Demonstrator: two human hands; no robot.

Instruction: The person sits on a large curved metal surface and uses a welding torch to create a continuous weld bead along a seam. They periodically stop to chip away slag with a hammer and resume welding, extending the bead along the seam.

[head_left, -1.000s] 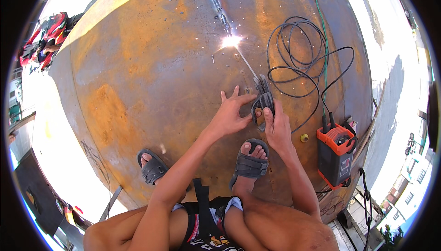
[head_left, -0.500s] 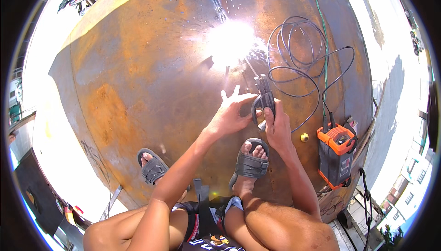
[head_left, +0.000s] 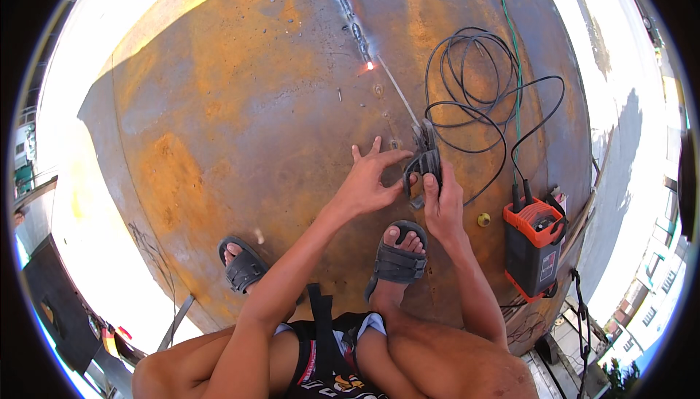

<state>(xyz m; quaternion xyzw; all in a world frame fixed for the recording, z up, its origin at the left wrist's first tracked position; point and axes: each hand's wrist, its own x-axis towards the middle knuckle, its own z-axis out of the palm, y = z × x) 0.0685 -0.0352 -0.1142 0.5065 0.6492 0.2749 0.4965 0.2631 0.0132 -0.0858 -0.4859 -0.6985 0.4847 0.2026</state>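
My right hand (head_left: 443,202) grips a black electrode holder (head_left: 426,152) with a long thin welding rod (head_left: 397,91) pointing forward and left. My left hand (head_left: 368,184) has thumb and index finger against the holder's left side, its other fingers spread toward the plate. The rod's far end lies beside a small red-glowing spot (head_left: 370,66) at the near end of a lumpy weld bead (head_left: 343,1) running away across the rusty steel plate (head_left: 182,100). A small pale sliver (head_left: 340,95) lies left of the rod.
Looped black cables (head_left: 467,93) and a green wire lie at the right, leading to an orange-and-black welding machine (head_left: 534,246). A small yellow round object (head_left: 483,219) sits beside it. My sandalled feet (head_left: 397,260) stand on the plate. Chains (head_left: 582,311) hang at the right edge.
The bright arc and flying sparks have died to a small red glow. The holder and my right hand have shifted slightly right. Red items at the far upper left have left the view.
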